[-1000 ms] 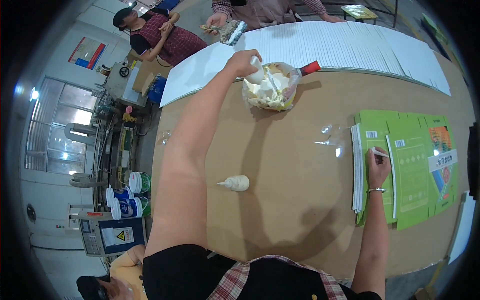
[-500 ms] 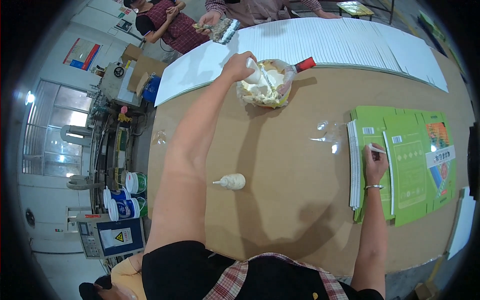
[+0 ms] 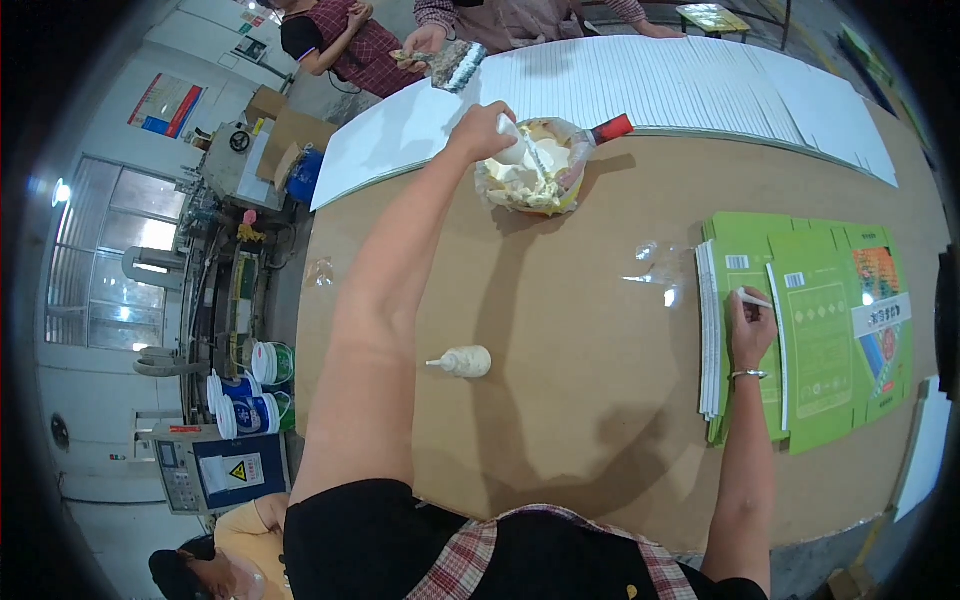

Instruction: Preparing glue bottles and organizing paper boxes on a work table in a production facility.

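The left hand (image 3: 480, 128) reaches far across the brown tabletop (image 3: 580, 400) and closes around a white handle (image 3: 524, 150) that goes down into a bowl of pale paste (image 3: 530, 180). The lower end of the handle is hidden in the paste, so what kind of tool it is cannot be told. The bowl seems lined with a clear plastic bag, and behind it one red piece (image 3: 612, 128) shows only in part; I cannot say what it is.

The right hand (image 3: 750, 328) rests on a stack of green printed cartons (image 3: 830, 340) near the right edge of the tabletop. Its fingers are bent around a thin white stick (image 3: 755, 299); only one end of the stick comes out of the hand, the rest is covered. The number of cartons in the stack cannot be counted; only white edges show at its left side.

One small cream squeeze bottle (image 3: 462, 361) lies on its side near the middle of the tabletop, well apart from both hands. Some clear plastic film (image 3: 655, 265) lies between the bowl and the cartons, hard to make out.

At the far side, many white sheets (image 3: 700, 80) lie overlapped in a row, too many to count. Two other persons stand there, cut off by the top edge; a hand of one holds a brush (image 3: 455, 65).
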`<state>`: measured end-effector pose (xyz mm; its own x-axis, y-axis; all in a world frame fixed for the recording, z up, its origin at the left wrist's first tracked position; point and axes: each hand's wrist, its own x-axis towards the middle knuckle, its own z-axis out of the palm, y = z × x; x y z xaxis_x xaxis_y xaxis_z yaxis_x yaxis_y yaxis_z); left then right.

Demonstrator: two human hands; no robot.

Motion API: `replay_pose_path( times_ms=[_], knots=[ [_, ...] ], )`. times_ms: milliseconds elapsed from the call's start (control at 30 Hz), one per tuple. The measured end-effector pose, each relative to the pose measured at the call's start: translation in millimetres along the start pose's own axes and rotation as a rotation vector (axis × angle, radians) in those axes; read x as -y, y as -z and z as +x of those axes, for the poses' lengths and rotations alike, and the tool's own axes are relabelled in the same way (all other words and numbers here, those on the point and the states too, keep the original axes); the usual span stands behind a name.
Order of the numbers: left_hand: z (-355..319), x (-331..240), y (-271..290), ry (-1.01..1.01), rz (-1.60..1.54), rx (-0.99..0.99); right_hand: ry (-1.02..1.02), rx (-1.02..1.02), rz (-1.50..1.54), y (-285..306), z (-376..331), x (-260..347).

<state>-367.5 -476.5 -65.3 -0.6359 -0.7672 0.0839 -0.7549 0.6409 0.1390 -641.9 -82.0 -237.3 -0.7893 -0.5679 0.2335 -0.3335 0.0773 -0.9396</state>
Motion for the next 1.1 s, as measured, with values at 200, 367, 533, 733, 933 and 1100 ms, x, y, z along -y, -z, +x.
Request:
replay_pose_path(
  times_ms=[200, 367, 533, 733, 933, 1100],
  knots=[
    [-3.0, -0.9, -3.5, 0.005, -0.017, -0.01, -0.031, 0.009, 0.006, 1.3, 0.9, -1.8],
    [-9.6, 4.4, -3.0, -0.006, -0.021, -0.043, 0.011, 0.003, -0.035, 0.4, 0.1, -1.2],
    [-16.0, 7.3, 7.0, 0.038, -0.034, -0.038, 0.01, 0.002, -0.039, 0.6, 0.4, 3.1],
    [-27.4, 11.8, 19.3, 0.281, -0.411, 0.039, -0.025, -0.007, 0.011, 0.6, 1.6, -6.4],
    [-51.6, 22.7, -3.8, 0.583, -0.847, -0.08, -0.009, 0.009, -0.032, 1.4, 2.8, -6.4],
    [-62.3, 54.9, -17.3, 0.804, -1.448, 0.08, -0.017, 0.002, 0.004, -1.4, -0.5, -0.5]
  ],
)
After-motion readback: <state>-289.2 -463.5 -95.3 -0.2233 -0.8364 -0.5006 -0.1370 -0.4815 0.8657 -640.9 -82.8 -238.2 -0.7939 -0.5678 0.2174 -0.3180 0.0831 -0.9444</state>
